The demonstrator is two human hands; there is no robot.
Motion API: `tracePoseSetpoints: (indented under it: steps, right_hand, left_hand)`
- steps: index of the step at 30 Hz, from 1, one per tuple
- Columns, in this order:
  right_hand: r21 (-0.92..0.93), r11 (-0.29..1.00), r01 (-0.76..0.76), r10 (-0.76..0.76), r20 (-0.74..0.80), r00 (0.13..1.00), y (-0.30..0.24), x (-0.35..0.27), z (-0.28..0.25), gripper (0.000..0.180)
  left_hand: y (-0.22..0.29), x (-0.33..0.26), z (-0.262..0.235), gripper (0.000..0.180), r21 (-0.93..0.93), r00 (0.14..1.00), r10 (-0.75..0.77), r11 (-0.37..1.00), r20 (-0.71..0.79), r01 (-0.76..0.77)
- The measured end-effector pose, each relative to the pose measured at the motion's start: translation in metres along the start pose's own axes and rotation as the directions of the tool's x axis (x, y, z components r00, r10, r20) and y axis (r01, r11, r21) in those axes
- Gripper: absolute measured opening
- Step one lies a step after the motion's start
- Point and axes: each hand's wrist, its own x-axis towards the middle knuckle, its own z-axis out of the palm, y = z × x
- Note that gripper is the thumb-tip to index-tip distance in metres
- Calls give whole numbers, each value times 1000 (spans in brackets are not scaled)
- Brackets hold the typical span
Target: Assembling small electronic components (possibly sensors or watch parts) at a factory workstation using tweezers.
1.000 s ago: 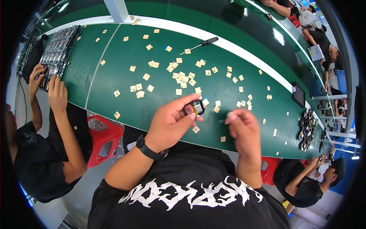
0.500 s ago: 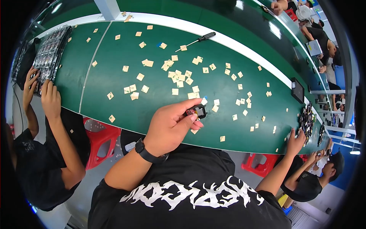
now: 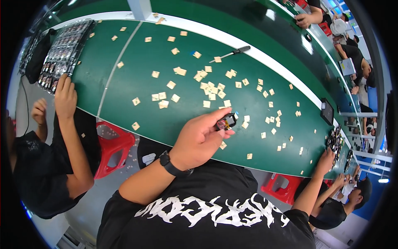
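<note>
My left hand (image 3: pixel 199 135) pinches a small black plastic casing (image 3: pixel 231 118) between thumb and fingers, above the table's near side. The casing is frame-shaped, with reddish and yellowish electronic parts showing at its left end. At the right, my right hand (image 3: pixel 324 162) reaches to a pile of small black parts (image 3: pixel 334 139), its fingertips against the near side. Whether those fingers grip a part is too small to make out. Scattered beyond my left hand are many small cream paper squares (image 3: pixel 212 89), some overlapping.
A black-handled screwdriver (image 3: pixel 240 50) lies near the white far ledge. A black box (image 3: pixel 327 111) stands beside the pile. On the left, a co-worker's hand (image 3: pixel 65 97) is at silvery trays of parts (image 3: pixel 66 45). Another co-worker (image 3: pixel 331 207) sits at right; red stools (image 3: pixel 114 147) stand below.
My right hand has moved forward to the pile. My left hand still holds the casing, now tilted so more of its inside parts show. The whole view has shifted.
</note>
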Motion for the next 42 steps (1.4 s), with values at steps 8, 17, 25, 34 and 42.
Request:
tracePoseSetpoints:
  steps: [8, 17, 25, 34, 42]
  right_hand:
    - [-139, 984, -109, 123, 93, 988, 7, -2, -1, 36]
    - [-54, 998, -24, 20, -73, 997, 20, 7, 22, 32]
    - [14, 994, -108, 107, 58, 993, 30, 14, 13, 27]
    - [133, 984, -118, 119, 0, 993, 30, 10, 13, 18]
    - [126, 989, -75, 76, -3, 997, 30, 10, 8, 22]
  left_hand:
    - [32, -8, -32, 33, 130, 892, 236, 971, -386, -200]
    - [82, -29, -198, 27, 757, 468, 597, 550, -651, 352]
    - [88, -28, -209, 27, 836, 483, 709, 288, -514, 467]
    - [71, -32, -141, 32, 923, 517, 809, 78, -280, 378]
    - [45, -27, -73, 19, 973, 692, 721, 170, -16, -154]
